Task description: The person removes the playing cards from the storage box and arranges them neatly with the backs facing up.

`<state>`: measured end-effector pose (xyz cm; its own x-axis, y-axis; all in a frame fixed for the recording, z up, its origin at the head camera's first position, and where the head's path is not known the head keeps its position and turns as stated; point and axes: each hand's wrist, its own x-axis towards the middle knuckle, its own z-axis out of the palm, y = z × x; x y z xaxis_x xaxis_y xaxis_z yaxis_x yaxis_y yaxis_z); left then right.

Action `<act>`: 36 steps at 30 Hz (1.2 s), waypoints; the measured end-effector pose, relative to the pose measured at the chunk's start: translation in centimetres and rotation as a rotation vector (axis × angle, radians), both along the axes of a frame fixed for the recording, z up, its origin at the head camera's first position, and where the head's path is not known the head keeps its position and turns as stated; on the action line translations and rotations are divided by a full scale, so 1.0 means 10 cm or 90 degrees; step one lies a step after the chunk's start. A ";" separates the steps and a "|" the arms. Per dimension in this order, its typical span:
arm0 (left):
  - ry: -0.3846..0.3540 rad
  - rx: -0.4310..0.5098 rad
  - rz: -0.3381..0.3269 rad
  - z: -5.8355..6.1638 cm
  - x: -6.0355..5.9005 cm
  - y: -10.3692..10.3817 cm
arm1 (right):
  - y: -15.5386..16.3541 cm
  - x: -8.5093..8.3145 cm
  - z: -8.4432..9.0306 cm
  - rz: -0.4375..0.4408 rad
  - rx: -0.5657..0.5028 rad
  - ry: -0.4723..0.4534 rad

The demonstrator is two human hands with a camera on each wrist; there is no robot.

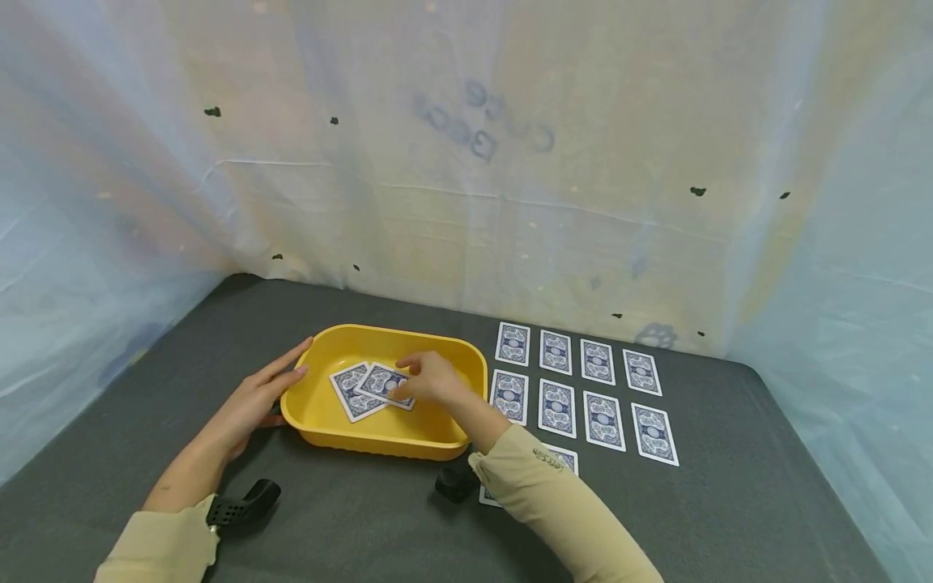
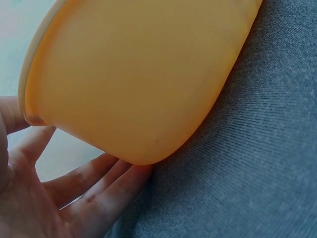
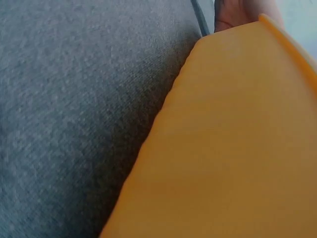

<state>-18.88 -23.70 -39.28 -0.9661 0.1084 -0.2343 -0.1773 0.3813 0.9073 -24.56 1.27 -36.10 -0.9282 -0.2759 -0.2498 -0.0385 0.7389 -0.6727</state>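
Observation:
A yellow plastic tub (image 1: 394,332) stands on the grey cloth table. Two blue-backed playing cards lie face down inside it: one card (image 1: 350,394) flat on the bottom, and a second card (image 1: 381,380) overlapping it. My right hand (image 1: 405,379) reaches into the tub and pinches the right edge of that second card between thumb and fingers. My left hand (image 1: 286,369) rests with straight fingers against the tub's left outer wall. The left wrist view shows the tub wall (image 2: 138,74) close up, with the fingers (image 2: 84,191) beside its base. The right wrist view shows only the tub's side (image 3: 233,144) and cloth.
Right of the tub, several face-down cards (image 1: 579,380) lie in two rows on the grey table (image 1: 729,502). One more card (image 1: 567,459) peeks out by my right sleeve. A pale plastic sheet (image 1: 466,162) walls in the back and sides.

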 end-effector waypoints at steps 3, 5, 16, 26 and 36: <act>0.000 -0.001 -0.003 -0.01 -0.01 0.00 | -0.02 0.00 -0.01 0.008 0.013 0.004; 0.001 -0.003 -0.005 -0.02 -0.01 -0.01 | -0.03 -0.04 -0.09 0.032 0.037 0.033; -0.002 -0.005 0.000 0.01 -0.01 0.02 | -0.10 0.06 -0.03 0.085 0.164 0.089; -0.004 -0.008 -0.001 -0.01 -0.02 0.01 | -0.02 0.07 -0.03 0.063 0.133 0.084; -0.001 -0.001 0.002 0.00 0.00 0.00 | 0.10 0.06 -0.04 0.060 0.034 0.051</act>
